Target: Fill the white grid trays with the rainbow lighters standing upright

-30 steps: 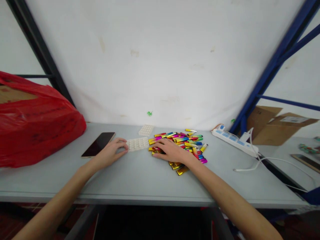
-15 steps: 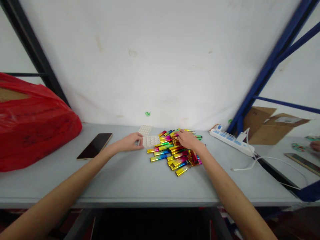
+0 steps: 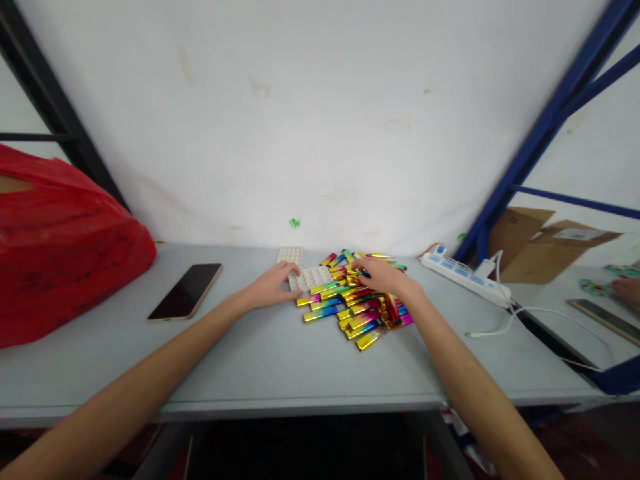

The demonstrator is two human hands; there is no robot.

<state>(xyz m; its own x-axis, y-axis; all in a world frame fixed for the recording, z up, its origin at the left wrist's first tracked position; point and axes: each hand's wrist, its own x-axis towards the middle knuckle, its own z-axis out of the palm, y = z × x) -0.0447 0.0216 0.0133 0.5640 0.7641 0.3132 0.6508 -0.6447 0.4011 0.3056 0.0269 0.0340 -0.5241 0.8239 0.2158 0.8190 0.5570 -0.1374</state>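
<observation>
My left hand (image 3: pixel 275 287) grips the left end of a small white tray (image 3: pixel 316 277) with rows of round cells, thumb and fingers closed on its edge. Behind it lies a second white tray (image 3: pixel 290 254), flat on the table. Slim, shiny lighters (image 3: pixel 327 312) in gold, pink, blue and green form a loose pile to the right of the front tray. Over the pile's far side, my right hand (image 3: pixel 383 275) has its fingers curled around a lighter, whose dark end shows by the fingertips; the rest is mostly hidden.
A dark phone (image 3: pixel 186 292) lies left on the grey table (image 3: pixel 260 360), near a red plastic bag (image 3: pixel 65 247). To the right are a white power strip (image 3: pixel 465 277) with a cable and a cardboard box (image 3: pixel 540 250). Another person's hand (image 3: pixel 627 290) shows at the far right.
My left hand and the front tray have shifted right, closer to the pile, and the tray is slightly turned. My right hand has moved little, its fingertips now showing around a lighter.
</observation>
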